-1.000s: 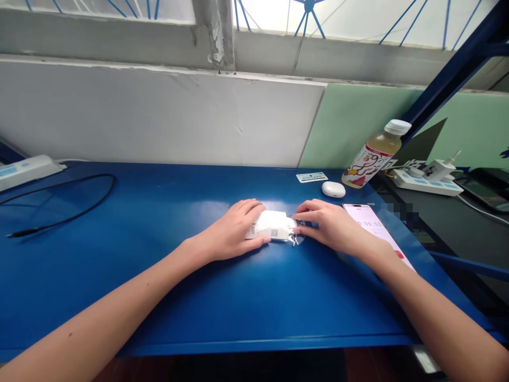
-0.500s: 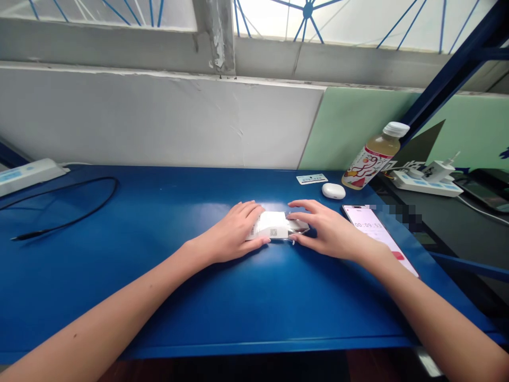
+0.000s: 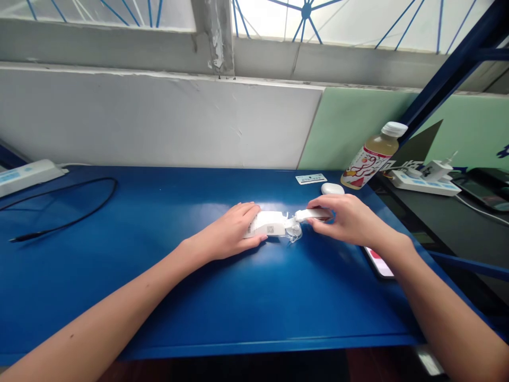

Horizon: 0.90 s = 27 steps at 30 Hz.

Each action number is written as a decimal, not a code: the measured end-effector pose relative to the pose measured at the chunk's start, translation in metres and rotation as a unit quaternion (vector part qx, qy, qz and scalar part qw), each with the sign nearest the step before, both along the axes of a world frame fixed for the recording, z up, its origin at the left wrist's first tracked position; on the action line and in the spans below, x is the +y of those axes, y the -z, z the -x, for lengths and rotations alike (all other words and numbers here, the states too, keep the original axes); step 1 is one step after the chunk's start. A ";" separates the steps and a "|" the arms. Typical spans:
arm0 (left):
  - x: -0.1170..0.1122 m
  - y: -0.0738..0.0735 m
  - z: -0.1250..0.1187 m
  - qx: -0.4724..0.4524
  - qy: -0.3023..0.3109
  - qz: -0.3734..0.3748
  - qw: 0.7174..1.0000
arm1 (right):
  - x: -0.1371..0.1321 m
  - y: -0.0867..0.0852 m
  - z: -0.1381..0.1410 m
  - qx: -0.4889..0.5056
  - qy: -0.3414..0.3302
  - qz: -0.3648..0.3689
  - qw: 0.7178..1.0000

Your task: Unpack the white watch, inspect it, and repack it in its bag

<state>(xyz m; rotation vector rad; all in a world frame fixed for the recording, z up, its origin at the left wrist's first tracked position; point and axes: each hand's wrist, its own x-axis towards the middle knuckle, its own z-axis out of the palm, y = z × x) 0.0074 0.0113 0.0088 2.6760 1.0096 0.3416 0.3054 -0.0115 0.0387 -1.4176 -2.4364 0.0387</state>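
Two hands worked at the middle of the blue bench (image 3: 159,276). The left hand (image 3: 233,233) had not moved from a second earlier. Its grip stayed closed over the near end of a small white packet (image 3: 270,224), fingers on top and thumb along the front edge, pinning it flat to the bench.

The right hand (image 3: 350,217) had changed. Half a second before, it lay low and fairly flat against the packet's far end. Now it was raised and drawn a little to the right, its grip pinched shut on a slim white piece (image 3: 312,214) that stuck out from that end. Crumpled clear wrap (image 3: 293,232) hung loose between piece and packet, so the piece seemed to be coming free of its covering. The wrist now covered most of the phone (image 3: 379,261), which had been in plain view.

The packet looked boxy, matt and paper-faced, with a small printed code on its side. The wrap was thin and glossy. The bench was smooth, hard and shiny under the window light.

Behind lay a rounded white earbud case (image 3: 332,188), a small card (image 3: 310,179) and a capped drink bottle (image 3: 374,156). A black cable (image 3: 67,212) curved at far left.
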 end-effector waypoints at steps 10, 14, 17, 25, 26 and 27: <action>-0.001 0.001 0.002 0.015 0.010 -0.016 1.000 | 0.002 -0.005 -0.005 0.153 0.048 -0.206 0.965; -0.003 0.000 0.002 0.012 0.012 -0.011 1.000 | 0.001 -0.001 0.001 0.161 0.122 -0.266 0.942; -0.005 -0.002 0.002 0.013 0.005 0.016 1.000 | 0.000 0.002 0.006 0.191 0.150 -0.282 0.928; -0.007 -0.009 -0.003 -0.142 -0.073 -0.027 0.987 | -0.005 -0.004 0.037 0.263 0.055 -0.196 0.943; -0.008 -0.010 -0.005 -0.165 -0.072 -0.054 0.982 | -0.005 -0.008 0.042 0.265 0.035 -0.178 0.947; -0.010 -0.010 -0.007 -0.182 -0.065 -0.079 0.978 | -0.005 -0.013 0.048 0.270 0.014 -0.167 0.948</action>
